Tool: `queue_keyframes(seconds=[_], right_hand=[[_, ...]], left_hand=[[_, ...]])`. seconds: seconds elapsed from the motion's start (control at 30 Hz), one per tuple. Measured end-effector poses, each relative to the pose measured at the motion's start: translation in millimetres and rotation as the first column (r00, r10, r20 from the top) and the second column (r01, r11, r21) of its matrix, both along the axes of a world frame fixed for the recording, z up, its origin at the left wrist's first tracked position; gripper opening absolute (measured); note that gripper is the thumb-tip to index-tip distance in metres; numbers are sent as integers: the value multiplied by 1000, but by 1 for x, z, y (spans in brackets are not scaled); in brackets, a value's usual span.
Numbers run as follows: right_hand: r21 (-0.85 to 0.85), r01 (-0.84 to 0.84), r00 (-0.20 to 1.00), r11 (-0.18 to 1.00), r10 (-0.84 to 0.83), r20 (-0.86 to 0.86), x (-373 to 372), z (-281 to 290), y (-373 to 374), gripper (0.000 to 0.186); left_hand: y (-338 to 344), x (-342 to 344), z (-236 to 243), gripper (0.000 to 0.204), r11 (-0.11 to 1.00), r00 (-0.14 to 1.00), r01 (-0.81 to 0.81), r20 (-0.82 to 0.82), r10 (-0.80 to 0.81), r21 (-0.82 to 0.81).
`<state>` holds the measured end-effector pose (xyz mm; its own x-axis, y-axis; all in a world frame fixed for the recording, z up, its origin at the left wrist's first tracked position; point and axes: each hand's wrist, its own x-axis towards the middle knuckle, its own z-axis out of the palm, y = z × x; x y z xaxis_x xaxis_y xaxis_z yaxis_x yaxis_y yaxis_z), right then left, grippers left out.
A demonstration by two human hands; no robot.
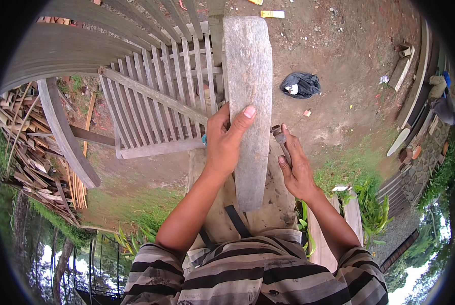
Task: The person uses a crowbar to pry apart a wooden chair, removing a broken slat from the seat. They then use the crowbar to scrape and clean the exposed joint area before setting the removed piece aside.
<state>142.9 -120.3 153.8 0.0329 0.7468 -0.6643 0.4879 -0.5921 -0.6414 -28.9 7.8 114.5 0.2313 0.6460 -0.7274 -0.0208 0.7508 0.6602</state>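
A long weathered grey plank point(250, 66) lies lengthwise before me, its near end over my lap. My left hand point(225, 140) grips its left edge, the thumb resting on the upper face and the fingers partly hidden. Beside the left hand is a bit of teal point(204, 140). To the plank's right, my right hand point(297, 170) is closed round a small hand tool with a dark metal head point(277, 133). The tool's head is close to the plank's right edge; I cannot tell whether they touch.
Left of the plank stands a slatted wooden bench point(161, 91) with a curved rail point(67, 132). A heap of scrap wood point(26, 152) lies farther left. On the dirt are a black plastic bag point(301, 85) and a yellow packet point(272, 14). Another person point(443, 101) is at far right.
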Motion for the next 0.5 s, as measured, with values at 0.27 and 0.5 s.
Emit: queue_keyframes(seconds=[0.27,0.5], right_hand=[[387,196,980,901,-192,-50,-28,-83,-10,94],[534,217,974,817,-216,-66,-38,-111,-6,105]], left_hand=[[17,10,-15,54,981,996,-67,38,75,-183],[14,13,-11,55,982,999,-48,-27,44,-184]])
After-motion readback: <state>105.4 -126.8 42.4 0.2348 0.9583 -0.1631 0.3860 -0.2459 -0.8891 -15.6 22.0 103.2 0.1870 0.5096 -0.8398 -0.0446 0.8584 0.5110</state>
